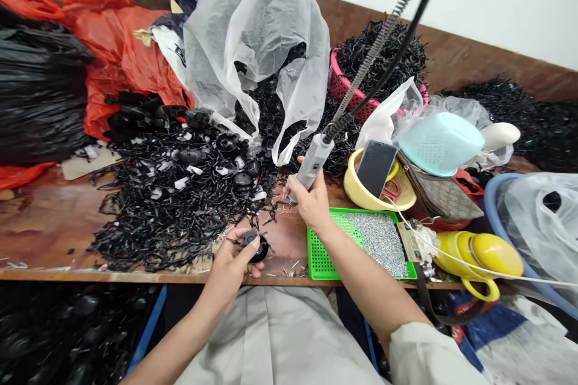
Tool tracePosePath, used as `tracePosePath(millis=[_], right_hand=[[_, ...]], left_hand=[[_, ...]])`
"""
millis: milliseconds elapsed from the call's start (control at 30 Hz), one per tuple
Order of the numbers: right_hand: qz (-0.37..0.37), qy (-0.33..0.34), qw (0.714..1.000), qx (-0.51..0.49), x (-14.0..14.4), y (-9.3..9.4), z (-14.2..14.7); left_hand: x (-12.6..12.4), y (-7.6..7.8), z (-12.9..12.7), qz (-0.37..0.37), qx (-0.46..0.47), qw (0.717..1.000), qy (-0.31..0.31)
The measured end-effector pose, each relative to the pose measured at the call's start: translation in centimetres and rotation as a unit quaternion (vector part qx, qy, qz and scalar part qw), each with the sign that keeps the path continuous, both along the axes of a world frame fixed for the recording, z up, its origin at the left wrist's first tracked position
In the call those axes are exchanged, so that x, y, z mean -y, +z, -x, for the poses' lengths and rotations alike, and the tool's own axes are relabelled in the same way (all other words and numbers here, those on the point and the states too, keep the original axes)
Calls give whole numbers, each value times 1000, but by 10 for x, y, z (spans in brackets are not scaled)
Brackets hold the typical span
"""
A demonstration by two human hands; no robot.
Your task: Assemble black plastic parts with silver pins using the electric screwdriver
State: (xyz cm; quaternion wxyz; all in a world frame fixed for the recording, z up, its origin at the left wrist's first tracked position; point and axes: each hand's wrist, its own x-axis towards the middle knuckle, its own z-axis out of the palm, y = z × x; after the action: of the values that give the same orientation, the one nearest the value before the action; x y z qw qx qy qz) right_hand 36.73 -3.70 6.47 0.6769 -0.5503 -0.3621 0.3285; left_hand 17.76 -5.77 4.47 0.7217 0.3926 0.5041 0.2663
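The wooden tabletop (49, 222) carries a wide heap of black plastic scrap (171, 204) that spreads from its middle toward the wall, with a clear plastic bag (257, 30) slumped open over the back of it. To the right lies a green perforated tray (323, 255) holding a grey bed of small metal pieces (382, 240); what they are exactly is too fine to tell.

The right hand (311, 201) is curled tight around a grey electric screwdriver (311, 162), fingers wrapped about its lower barrel, held upright and tilted a little to the right just above the tabletop. Its tip is hidden behind the hand, so whether it touches anything cannot be told. A black cable and coiled spring (383, 42) run from its top up out of the picture.

The left hand (232, 261) is half closed, thumb on top and fingers beneath, pinching a small round black plastic part (255, 243) near the front edge of the tabletop, just left of the tray. Thin black prongs stick out of the part; its underside is covered by the fingers. The two hands are near each other but apart.

Behind the tray a yellow bowl (356, 189) holds a dark phone (376, 167) leaning on its rim.
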Motion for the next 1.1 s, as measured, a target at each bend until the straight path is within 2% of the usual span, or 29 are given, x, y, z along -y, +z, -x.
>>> tracePosePath(millis=[133,367,467,567,733,867,1100], right_hand=[[11,-29,998,-54,-12,-10,12],[28,-32,999,-8,-18,-21,18],[-12,-52,998,-25,-10,-13,18],[-56,-62,994,-69,6,8,21],[-61,-35,988,-135,36,38,43],[-74,13,985,-157,47,38,64],[-75,49,988,-128,42,26,76]], left_hand=[[-2,-2,0,7,11,1000,-4],[-3,-5,2,28,32,999,7],[-4,-7,4,35,36,999,-2],[-6,-8,4,47,47,998,-3],[-5,-8,2,47,54,997,-14],[-4,-10,3,44,56,997,-23],[-5,-7,4,45,57,996,-41]])
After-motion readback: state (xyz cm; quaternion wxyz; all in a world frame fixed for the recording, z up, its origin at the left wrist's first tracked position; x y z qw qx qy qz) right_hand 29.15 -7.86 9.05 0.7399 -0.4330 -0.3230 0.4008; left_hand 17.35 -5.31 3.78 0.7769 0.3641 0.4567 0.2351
